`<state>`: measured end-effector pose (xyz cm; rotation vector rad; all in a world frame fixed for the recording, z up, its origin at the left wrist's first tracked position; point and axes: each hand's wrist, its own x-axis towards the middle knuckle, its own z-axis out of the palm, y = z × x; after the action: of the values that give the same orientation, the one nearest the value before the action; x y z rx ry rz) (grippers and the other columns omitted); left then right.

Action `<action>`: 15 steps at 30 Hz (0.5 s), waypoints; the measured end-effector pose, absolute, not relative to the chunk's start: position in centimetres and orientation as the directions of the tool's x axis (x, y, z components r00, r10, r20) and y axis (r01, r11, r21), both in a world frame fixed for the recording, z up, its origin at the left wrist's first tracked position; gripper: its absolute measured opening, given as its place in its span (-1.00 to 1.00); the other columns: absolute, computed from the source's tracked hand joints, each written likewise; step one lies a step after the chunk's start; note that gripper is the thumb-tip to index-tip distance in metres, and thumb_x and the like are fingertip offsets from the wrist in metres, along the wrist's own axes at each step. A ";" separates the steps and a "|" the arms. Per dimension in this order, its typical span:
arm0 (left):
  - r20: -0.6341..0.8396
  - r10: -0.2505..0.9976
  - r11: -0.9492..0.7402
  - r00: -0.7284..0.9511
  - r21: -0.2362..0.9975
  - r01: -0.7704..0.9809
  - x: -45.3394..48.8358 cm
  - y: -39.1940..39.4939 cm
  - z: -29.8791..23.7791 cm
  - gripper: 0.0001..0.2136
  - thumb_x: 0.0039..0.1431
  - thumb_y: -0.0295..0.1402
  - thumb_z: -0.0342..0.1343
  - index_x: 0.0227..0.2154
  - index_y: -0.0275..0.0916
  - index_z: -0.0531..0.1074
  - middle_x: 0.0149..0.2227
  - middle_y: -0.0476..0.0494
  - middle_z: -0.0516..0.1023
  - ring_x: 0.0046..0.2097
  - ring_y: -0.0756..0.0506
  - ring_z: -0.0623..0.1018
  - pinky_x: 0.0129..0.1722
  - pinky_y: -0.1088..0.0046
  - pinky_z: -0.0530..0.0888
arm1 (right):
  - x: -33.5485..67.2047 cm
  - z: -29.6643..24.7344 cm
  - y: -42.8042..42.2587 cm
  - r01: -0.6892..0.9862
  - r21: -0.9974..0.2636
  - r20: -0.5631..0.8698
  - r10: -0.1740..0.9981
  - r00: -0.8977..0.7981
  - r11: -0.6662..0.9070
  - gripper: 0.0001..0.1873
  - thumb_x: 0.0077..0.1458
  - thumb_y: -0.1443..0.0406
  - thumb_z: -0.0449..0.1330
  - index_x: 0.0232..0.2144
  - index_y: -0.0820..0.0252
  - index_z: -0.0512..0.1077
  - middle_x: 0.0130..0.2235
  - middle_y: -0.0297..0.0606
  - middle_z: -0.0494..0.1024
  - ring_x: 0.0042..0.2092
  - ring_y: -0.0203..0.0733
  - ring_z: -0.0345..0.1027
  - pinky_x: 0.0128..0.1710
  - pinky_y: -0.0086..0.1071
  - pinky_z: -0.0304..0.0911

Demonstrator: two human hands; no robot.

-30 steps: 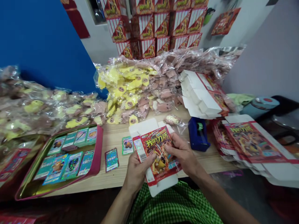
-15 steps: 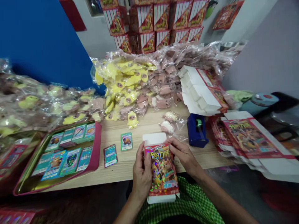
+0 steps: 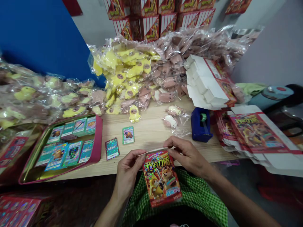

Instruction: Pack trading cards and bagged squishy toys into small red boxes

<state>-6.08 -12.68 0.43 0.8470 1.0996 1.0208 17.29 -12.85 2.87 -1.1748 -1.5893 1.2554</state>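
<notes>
A red printed card box [image 3: 161, 181] with cartoon figures hangs tilted in front of me, just past the table's front edge. My left hand [image 3: 129, 170] pinches its upper left corner between thumb and fingers. At the upper right corner my right hand [image 3: 187, 156] grips it the same way. The white top flap shows only as a thin edge between the hands. Beyond them on the table lie a teal card [image 3: 112, 148], a green-bordered card [image 3: 128, 135] and two white bagged toys [image 3: 170, 120].
On the left stands a pink tin [image 3: 100, 138] with several card stacks. Bagged yellow toys [image 3: 127, 75] and pink ones are heaped at the back. To the right are a blue tape dispenser [image 3: 201, 127], an open display carton [image 3: 205, 82] and flattened boxes [image 3: 258, 129].
The box's white top flap, upright before, is now folded down to a thin edge. My left hand has moved from the box's side to its top left corner.
</notes>
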 end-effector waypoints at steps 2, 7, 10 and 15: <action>-0.263 0.957 0.280 0.120 0.947 -0.159 -6.5 -13.0 0.1 -0.71 0.05 -0.14 0.43 -0.26 -0.22 0.65 -0.23 -0.11 0.67 -0.20 -0.04 0.58 -0.16 0.53 0.50 | 17.2 3.8 -13.0 0.312 -0.939 0.050 0.953 -0.300 0.147 -0.80 0.34 0.21 0.09 -0.28 0.18 0.42 -0.27 -0.28 0.47 -0.25 -0.20 0.31 -0.27 -0.32 0.17; -0.283 0.953 0.299 0.113 0.938 -0.173 -6.4 -13.2 0.8 -0.70 0.06 -0.12 0.42 -0.25 -0.23 0.66 -0.33 -0.09 0.67 -0.30 -0.02 0.57 -0.26 0.54 0.49 | 16.5 5.6 -13.1 0.424 -0.897 -0.026 0.940 -0.339 0.128 -0.77 0.40 0.23 -0.01 -0.30 0.17 0.34 -0.34 -0.33 0.41 -0.31 -0.22 0.25 -0.31 -0.33 0.11; -0.329 0.937 0.346 0.113 0.916 -0.201 -6.2 -13.0 1.6 -0.61 -0.01 -0.13 0.46 -0.14 -0.20 0.65 -0.35 -0.07 0.66 -0.35 -0.01 0.55 -0.30 0.53 0.49 | 15.9 6.1 -13.1 0.482 -0.867 -0.034 0.949 -0.314 0.129 -0.88 0.36 0.29 0.00 -0.26 0.16 0.29 -0.31 -0.33 0.42 -0.30 -0.21 0.24 -0.30 -0.32 0.10; -0.325 0.932 0.345 0.162 0.931 -0.119 -6.6 -13.5 0.9 -0.66 0.08 -0.10 0.40 -0.18 -0.23 0.67 -0.27 -0.13 0.69 -0.27 -0.04 0.57 -0.24 0.52 0.48 | 15.1 5.5 -13.4 0.549 -0.824 -0.051 0.946 -0.320 0.141 -0.88 0.30 0.34 0.01 -0.34 0.15 0.25 -0.35 -0.32 0.40 -0.33 -0.20 0.23 -0.33 -0.30 0.05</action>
<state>-6.63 -13.54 0.92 0.9165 1.1465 0.9237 15.13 -13.37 5.46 -1.4276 -1.9347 1.0654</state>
